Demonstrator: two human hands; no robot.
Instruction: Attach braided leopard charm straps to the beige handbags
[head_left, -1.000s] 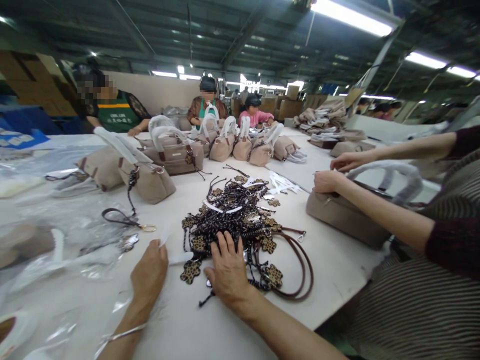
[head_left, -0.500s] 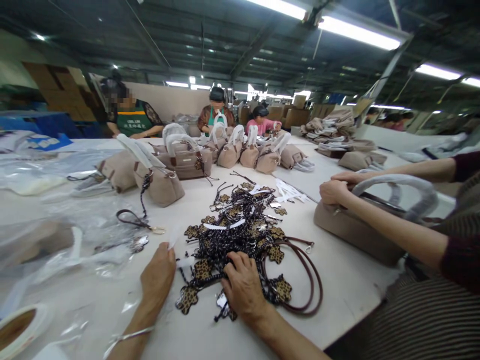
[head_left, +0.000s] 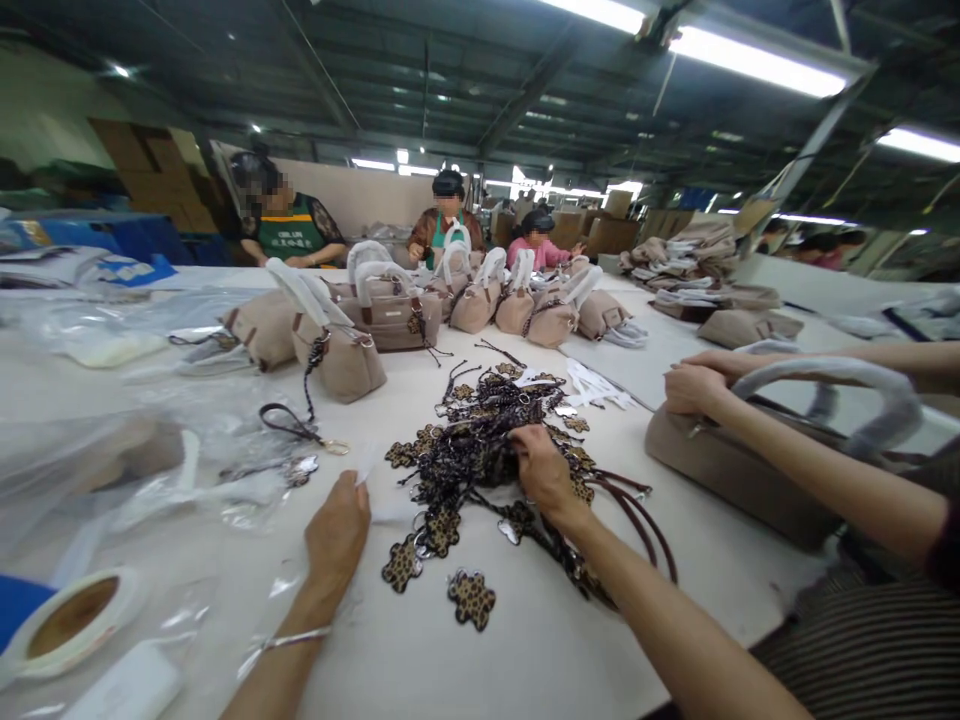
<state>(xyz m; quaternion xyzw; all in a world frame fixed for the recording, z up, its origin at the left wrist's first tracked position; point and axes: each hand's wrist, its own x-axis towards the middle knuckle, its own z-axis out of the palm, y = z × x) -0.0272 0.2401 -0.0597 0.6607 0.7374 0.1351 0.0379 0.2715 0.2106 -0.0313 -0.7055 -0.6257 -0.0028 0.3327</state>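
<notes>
My left hand (head_left: 337,530), with a bracelet on the wrist, is closed at the fingertips on a thin whitish strip (head_left: 367,468). To its right is a tangled pile of black-and-white braided cords (head_left: 450,465). My right hand (head_left: 546,475) pinches into the pile, its fingers curled round some of the cord; the fingertips are partly hidden. Leopard-print bear charms (head_left: 472,598) hang from or lie among the cords, several with silver rings. A brown strap (head_left: 646,515) curves out beside my right forearm.
Several beige handbags (head_left: 345,362) with wrapped handles stand across the table. A co-worker's hands (head_left: 697,383) hold another handbag (head_left: 739,475) at right. White strips (head_left: 596,385) lie behind the cords. A tape roll (head_left: 75,620) and clear plastic (head_left: 247,410) lie at left. Other people sit opposite.
My right hand has moved up and right into the cords, dragging some along. The charms at the pile's front have shifted and spread. My left hand still holds the whitish strip. The view has turned slightly left.
</notes>
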